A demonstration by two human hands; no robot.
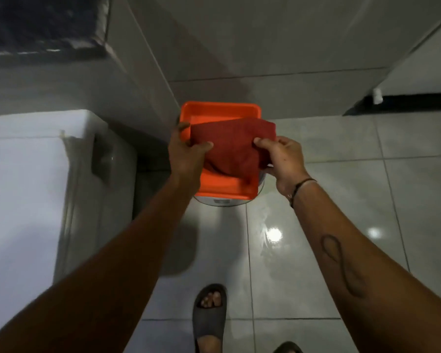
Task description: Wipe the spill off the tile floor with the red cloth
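**Red cloth gripped in both hands over the orange tray**

Tile floor (316, 250) fills the lower view, glossy, with a wet-looking sheen near the light reflections below the fingers. White appliance (23, 187) sits off to the left of the left arm. Orange tray (219, 110) rests on a round silver container (222, 201), just under the fingers. Red cloth (229, 143) is bunched over the tray's near half, right between the two hands. Left hand (186, 154) has fingers clenched on the cloth's left edge and the tray rim. Right hand (283, 159) pinches the cloth's right side. One grey slipper (209, 314) stands below.
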